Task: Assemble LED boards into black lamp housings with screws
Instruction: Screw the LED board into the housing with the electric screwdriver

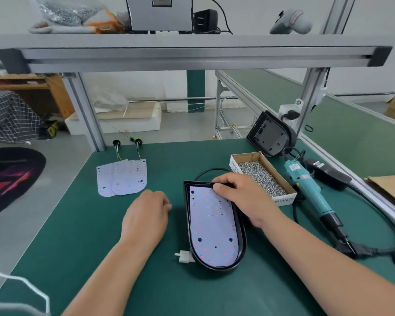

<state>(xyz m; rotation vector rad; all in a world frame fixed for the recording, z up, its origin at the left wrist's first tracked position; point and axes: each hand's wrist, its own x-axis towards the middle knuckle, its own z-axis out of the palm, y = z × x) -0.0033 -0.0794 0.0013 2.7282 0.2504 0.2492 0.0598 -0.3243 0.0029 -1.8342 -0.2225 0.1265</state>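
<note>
Lower centre of frame, on the tabletop (pixel 82 236): LED board (pixel 211 226), thin, light, probably stiff but easily scratched, seated inside the black lamp housing (pixel 243 244); best taken by bare edges, off the diodes. Just left, left hand (pixel 146 215), loosely curled, nothing visible in it. At the board's upper edge, right hand (pixel 240 197), thumb and curled fingers pinching there. Beyond, upper right, screw box (pixel 262 176).

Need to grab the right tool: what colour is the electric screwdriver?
The screwdriver is teal blue, black at one end; head view.
</note>
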